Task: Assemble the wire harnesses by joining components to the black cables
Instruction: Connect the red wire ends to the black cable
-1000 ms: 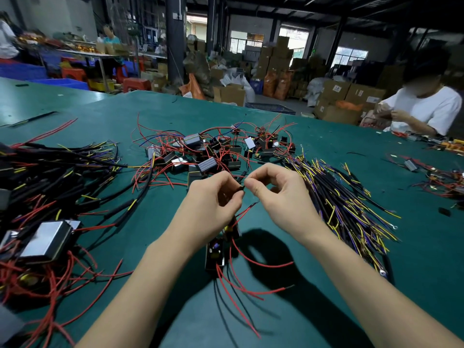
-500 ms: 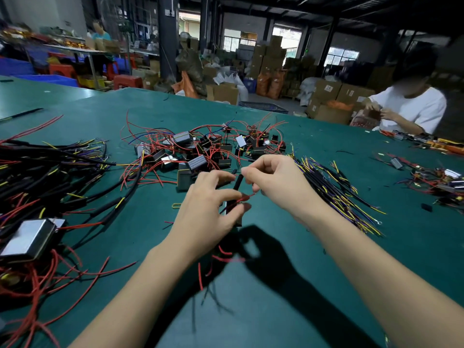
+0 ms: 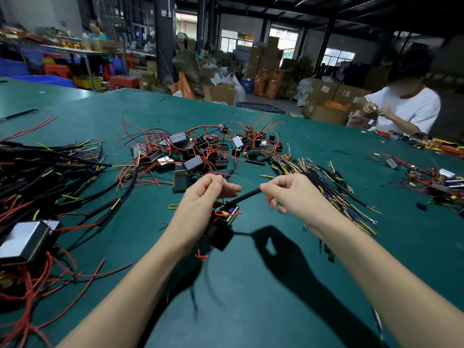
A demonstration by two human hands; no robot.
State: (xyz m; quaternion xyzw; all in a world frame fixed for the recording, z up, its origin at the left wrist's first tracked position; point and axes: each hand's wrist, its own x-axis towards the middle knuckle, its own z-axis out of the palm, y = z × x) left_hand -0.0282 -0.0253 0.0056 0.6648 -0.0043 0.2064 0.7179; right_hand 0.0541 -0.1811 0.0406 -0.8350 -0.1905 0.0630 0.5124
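Note:
My left hand (image 3: 206, 197) pinches a small black component (image 3: 224, 217) with red wires; the block hangs below my fingers above the green table (image 3: 251, 297). My right hand (image 3: 288, 194) grips the far end of a black cable (image 3: 244, 195). The cable runs taut from my right fingers down to the component. A pile of loose black and silver components with red wires (image 3: 200, 151) lies just behind my hands. A bundle of black cables with yellow and purple leads (image 3: 326, 182) lies behind my right hand.
A heap of finished black harnesses (image 3: 50, 177) covers the left of the table, with a silver box (image 3: 25, 239) at its near edge. A person in a white shirt (image 3: 401, 109) works at the far right. More wired parts (image 3: 431, 177) lie at right.
My hands have drawn apart, and the black cable now stretches between them. The component with red wires has come up off the table under my left hand.

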